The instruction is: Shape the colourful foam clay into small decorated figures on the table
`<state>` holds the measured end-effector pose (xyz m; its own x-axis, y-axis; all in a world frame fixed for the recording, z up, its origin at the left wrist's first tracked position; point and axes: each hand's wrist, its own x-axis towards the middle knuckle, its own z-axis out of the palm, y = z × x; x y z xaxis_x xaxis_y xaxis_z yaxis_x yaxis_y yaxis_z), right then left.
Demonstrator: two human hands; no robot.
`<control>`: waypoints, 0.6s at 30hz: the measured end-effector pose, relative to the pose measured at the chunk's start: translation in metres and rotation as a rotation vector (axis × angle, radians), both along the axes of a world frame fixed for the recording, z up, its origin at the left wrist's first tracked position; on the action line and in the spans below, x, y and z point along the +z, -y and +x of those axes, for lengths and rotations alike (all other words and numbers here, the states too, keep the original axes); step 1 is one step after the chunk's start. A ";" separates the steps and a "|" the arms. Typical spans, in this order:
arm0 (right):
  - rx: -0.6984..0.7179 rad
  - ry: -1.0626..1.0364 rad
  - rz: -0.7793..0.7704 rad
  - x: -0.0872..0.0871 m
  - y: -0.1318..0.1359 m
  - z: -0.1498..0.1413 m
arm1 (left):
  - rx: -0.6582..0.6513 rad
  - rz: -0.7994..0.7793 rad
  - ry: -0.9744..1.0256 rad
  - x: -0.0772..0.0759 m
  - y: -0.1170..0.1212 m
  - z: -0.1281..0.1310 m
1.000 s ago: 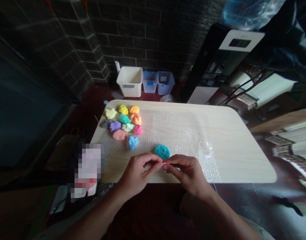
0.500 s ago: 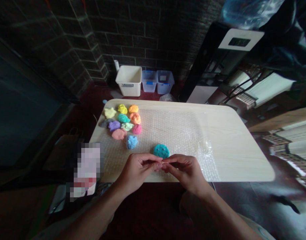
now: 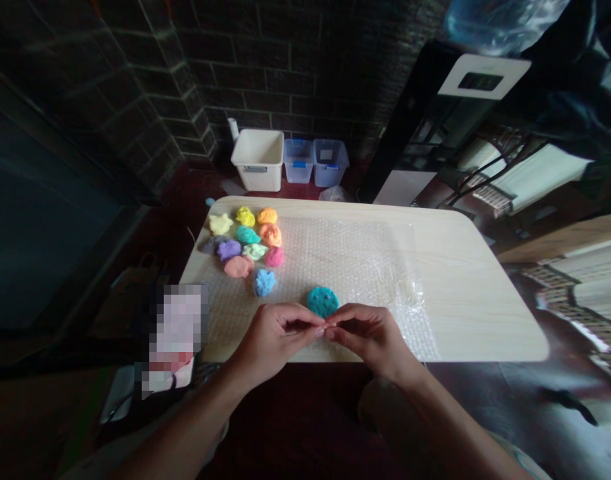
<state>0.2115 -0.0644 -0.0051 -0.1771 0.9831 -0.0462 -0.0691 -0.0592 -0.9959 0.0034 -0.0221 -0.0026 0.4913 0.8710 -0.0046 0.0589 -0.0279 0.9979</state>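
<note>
My left hand (image 3: 280, 337) and my right hand (image 3: 370, 337) meet fingertip to fingertip above the table's near edge. Both are closed in a pinch; a tiny pinkish bit seems to show between the tips, too small to name. Just beyond the fingers, a flat turquoise clay disc (image 3: 323, 301) with small dark spots lies on the bubble wrap (image 3: 345, 257). To the left sits a light blue clay lump (image 3: 264, 283). Behind it are several more lumps, among them salmon (image 3: 238, 267), pink (image 3: 274, 257), purple (image 3: 228, 251), green (image 3: 248, 235) and orange (image 3: 271, 235) ones.
The bubble wrap covers much of the wooden table (image 3: 485, 293). On the floor past the far edge stand a white bin (image 3: 258, 160) and two clear bluish boxes (image 3: 299, 163). A water dispenser (image 3: 410, 147) rises at the back right. A blurred-out item (image 3: 178, 327) is at the left.
The fingertips shift slightly against each other, and the left thumb straightens along the pinch. The clay disc and lumps stay where they were; the view moves a little.
</note>
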 end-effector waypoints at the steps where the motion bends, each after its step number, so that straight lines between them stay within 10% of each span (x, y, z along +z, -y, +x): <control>1: 0.004 0.019 0.016 0.000 0.000 0.000 | -0.005 0.019 -0.017 0.000 0.000 0.000; 18: 0.040 0.365 0.346 0.017 0.003 0.004 | -0.085 -0.117 0.020 0.004 -0.002 -0.006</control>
<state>0.2153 -0.0674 0.0119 -0.2481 0.9445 0.2152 0.2827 0.2830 -0.9165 -0.0029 -0.0196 0.0016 0.5642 0.8204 -0.0932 0.0414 0.0847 0.9955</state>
